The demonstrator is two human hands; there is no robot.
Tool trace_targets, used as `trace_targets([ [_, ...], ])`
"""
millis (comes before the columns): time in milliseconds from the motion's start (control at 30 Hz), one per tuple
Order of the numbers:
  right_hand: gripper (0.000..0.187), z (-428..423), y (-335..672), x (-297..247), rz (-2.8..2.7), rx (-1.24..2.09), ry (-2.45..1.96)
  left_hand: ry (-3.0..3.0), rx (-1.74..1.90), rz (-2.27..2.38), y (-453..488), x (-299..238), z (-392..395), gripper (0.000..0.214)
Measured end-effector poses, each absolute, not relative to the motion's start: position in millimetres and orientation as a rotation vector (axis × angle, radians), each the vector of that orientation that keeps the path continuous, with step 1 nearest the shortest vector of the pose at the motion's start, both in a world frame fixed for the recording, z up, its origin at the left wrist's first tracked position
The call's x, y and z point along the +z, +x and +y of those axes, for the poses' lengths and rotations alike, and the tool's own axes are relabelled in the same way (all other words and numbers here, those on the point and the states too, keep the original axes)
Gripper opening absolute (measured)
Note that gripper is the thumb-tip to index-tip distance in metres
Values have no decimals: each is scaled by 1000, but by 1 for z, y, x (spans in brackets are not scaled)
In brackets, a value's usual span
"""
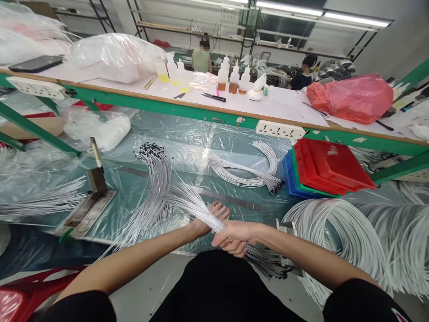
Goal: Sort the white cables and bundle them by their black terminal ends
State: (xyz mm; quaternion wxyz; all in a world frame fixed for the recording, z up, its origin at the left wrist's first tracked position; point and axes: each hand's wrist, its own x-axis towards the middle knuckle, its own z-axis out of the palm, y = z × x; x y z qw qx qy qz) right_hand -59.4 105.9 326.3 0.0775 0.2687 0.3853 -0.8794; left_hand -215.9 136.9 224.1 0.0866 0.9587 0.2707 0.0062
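My right hand is wrapped around a bundle of thin white wires in front of my body. Beside it, my left hand holds the same bundle from underneath, its fingers curled up on the far side. The bundle slants from upper left to lower right, and its dark-tipped ends hang past my right wrist. To the left lies another bunch of wires with black ends at the top, which meets the far end of the held bundle. A curved, tied wire bundle rests farther back.
Stacked red, green and blue trays and coiled wires stand on the right. At left is a metal fixture with an upright handle. A raised shelf crosses the back, carrying bottles and bags. Two people sit beyond it.
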Motion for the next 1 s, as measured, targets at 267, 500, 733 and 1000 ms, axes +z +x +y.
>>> trace_targets([
  [267, 41, 101, -61, 323, 1138, -2494, 878, 3008, 162, 723, -182, 225, 161, 32],
  [500, 42, 104, -59, 300, 1040, -2446, 955, 2990, 111, 742, -177, 204, 161, 30],
  [733, 45, 129, -33, 247, 822, -2480, 1016, 2855, -86, 949, -200, 135, 142, 34],
  [1000, 47, 139, -20, 211, 778, -2433, 945, 2637, -269, 1046, -203, 85, 97, 52],
])
